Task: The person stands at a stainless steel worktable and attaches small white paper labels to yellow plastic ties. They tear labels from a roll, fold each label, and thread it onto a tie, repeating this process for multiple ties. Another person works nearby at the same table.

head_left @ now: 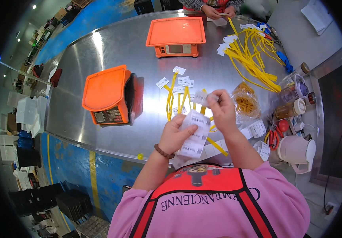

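My left hand (pixel 177 135) is closed round a strip of white printed labels (pixel 196 137), thumb on top. Just above it, my right hand (pixel 221 107) pinches a single white label (pixel 200 98) between thumb and fingers. Beyond my hands several yellow bands (pixel 170 104) lie on the metal table, white labels stuck to their ends. The strip of labels trails rightward along the near table edge to a folded stack (pixel 257 129). Beside my right wrist sits a clear plastic bag of thin yellowish rubber bands (pixel 245 102).
Two orange scales (pixel 105 89) stand on the table (pixel 70 115), one left, one farther back. A pile of yellow bands (pixel 254 59) lies at the far right, near another person's hands (pixel 218 12). Along the right edge are jars (pixel 290 109), red-handled pliers (pixel 274 137) and a pale jug (pixel 296 152).
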`<state>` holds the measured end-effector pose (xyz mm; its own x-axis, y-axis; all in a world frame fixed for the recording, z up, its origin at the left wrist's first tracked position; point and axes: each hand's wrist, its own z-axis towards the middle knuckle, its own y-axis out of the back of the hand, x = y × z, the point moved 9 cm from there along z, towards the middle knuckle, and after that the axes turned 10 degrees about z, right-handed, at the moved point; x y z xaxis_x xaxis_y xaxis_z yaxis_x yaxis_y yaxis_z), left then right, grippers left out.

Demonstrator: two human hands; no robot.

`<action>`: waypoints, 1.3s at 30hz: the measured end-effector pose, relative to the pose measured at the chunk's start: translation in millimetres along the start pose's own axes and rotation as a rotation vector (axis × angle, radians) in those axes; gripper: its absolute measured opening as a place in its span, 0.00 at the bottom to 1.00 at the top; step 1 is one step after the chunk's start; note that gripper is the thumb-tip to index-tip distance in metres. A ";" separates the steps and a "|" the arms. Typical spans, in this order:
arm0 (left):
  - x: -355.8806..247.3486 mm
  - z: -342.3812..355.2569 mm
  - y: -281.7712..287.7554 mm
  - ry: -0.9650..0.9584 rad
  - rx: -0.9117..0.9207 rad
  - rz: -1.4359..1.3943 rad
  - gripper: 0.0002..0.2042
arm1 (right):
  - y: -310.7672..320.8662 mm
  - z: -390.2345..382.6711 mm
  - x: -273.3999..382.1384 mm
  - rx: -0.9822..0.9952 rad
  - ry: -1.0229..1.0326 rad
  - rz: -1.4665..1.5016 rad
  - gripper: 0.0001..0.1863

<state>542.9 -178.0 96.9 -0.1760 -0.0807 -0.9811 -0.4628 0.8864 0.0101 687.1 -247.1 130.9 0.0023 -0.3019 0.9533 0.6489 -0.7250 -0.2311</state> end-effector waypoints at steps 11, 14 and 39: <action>4.4 -7.9 12.3 -0.042 0.235 -0.171 0.06 | 68.8 155.1 -165.0 0.150 -0.102 -0.651 0.15; 10.7 -0.2 23.4 -0.192 0.019 0.010 0.05 | 141.8 234.4 -164.3 -0.017 0.008 -1.182 0.16; 4.6 -6.8 -1.6 -0.107 0.005 -0.347 0.06 | -26.4 -31.1 -19.0 0.398 -0.451 0.143 0.14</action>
<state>536.9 -182.9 93.7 0.0825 -0.3293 -0.9406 -0.4751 0.8167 -0.3276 646.2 -241.4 112.8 0.3756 -0.0250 0.9265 0.8520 -0.3841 -0.3558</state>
